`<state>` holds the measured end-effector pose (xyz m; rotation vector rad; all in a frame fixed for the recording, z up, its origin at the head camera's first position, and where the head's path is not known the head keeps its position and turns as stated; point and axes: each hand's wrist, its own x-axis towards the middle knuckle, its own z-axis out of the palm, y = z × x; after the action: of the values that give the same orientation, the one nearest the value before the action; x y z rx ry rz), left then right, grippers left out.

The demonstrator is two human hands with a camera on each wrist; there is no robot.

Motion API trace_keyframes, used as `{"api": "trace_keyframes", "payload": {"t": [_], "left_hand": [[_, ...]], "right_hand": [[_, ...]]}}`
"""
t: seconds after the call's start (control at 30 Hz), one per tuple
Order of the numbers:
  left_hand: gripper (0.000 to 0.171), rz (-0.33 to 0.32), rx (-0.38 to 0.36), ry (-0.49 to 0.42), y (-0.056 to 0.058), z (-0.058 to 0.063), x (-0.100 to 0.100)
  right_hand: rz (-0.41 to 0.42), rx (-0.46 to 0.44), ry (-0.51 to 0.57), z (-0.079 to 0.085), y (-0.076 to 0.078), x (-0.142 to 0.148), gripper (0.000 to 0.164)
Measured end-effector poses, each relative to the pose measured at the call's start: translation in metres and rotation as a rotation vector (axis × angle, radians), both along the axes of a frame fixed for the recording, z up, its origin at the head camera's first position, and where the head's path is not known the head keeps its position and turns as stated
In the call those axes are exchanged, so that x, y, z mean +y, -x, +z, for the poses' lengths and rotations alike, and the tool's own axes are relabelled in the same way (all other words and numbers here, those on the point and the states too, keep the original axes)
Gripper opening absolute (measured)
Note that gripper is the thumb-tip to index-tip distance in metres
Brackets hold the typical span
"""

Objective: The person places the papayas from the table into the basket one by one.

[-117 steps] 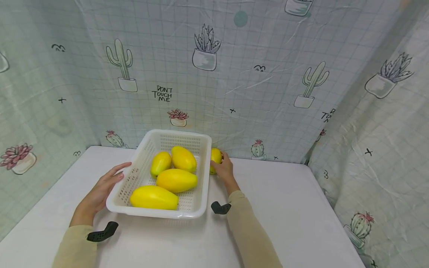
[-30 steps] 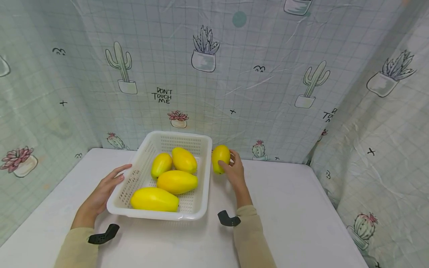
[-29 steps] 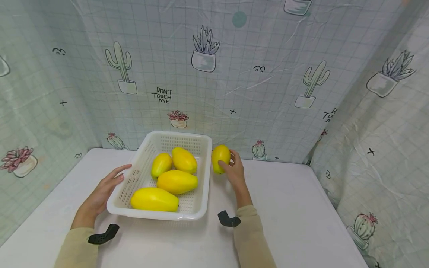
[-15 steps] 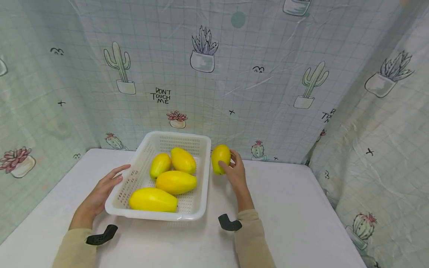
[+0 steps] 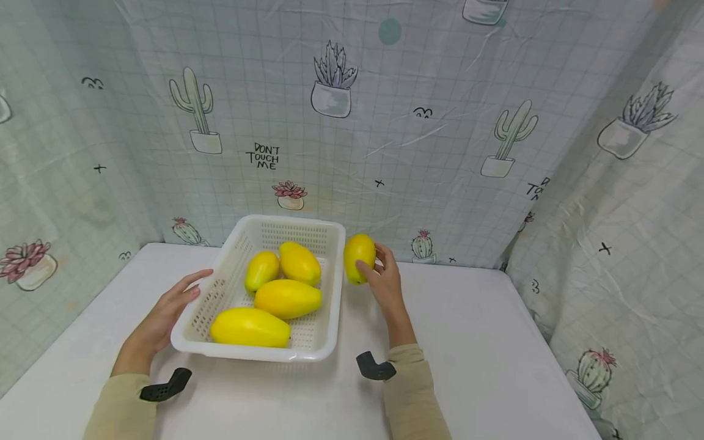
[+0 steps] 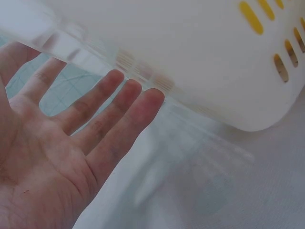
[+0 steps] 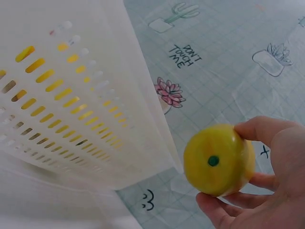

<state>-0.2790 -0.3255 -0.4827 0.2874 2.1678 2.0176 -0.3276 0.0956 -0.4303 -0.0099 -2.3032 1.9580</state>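
Note:
In the head view, a white perforated plastic basket [image 5: 324, 342] stands on the table, tilted toward me, with several smooth yellow papayas [image 5: 250, 327] inside. My left hand [image 5: 159, 324] touches the basket's left side with its fingers extended. The left wrist view shows that hand's [image 6: 62, 157] palm turned up, fingertips against the basket wall [image 6: 190, 57]. Just right of the basket's rim, my right hand [image 5: 387, 284] grips another yellow papaya [image 5: 359, 256] between thumb and fingers. Its green-spotted end [image 7: 214, 160] faces the camera in the right wrist view, apart from the basket.
A white cloth covers the table [image 5: 462, 354]. A curtain [image 5: 352, 146] printed with cacti hangs close behind the basket and along both sides. Each wrist wears a black device, such as the one on the right [image 5: 375, 366].
My right hand has brought the papaya out from behind the basket's right side, first rightward, then slightly up and left just now. My left hand stays at the basket.

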Motion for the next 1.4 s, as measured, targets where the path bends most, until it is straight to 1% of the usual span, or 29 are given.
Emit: {"api": "trace_keyframes", "payload": {"t": [0.17,0.27,0.47,0.53,0.7,0.83,0.97,1.17,1.4], "left_hand": [[0.048,-0.020,0.003,-0.010,0.001,0.000,-0.001],[0.048,-0.030,0.011,-0.011,0.001,0.000,-0.002],[0.048,-0.023,0.008,-0.005,0.002,0.000,-0.002],[0.048,-0.022,0.008,-0.003,0.002,0.000,-0.002],[0.048,-0.027,0.009,-0.007,0.002,0.000,-0.001],[0.048,-0.023,0.001,-0.008,0.002,0.001,0.000],[0.048,-0.010,-0.008,-0.008,0.001,0.001,0.001],[0.048,-0.023,0.001,-0.010,0.001,0.001,0.000],[0.048,-0.022,-0.006,-0.022,0.001,0.000,-0.001]], "right_hand": [[-0.010,0.013,-0.015,0.000,-0.001,-0.002,0.064],[-0.003,0.010,-0.007,0.001,0.000,-0.004,0.064],[0.019,-0.013,-0.001,0.005,-0.001,-0.008,0.065],[0.025,-0.013,-0.003,0.009,-0.004,-0.009,0.065],[0.033,0.000,-0.011,0.024,-0.018,-0.015,0.060],[0.035,0.011,-0.014,0.030,-0.025,-0.018,0.059],[0.046,0.015,-0.002,0.029,-0.025,-0.018,0.060],[0.066,0.018,0.015,0.025,-0.022,-0.018,0.063],[0.083,0.030,0.033,0.025,-0.022,-0.018,0.061]]}}
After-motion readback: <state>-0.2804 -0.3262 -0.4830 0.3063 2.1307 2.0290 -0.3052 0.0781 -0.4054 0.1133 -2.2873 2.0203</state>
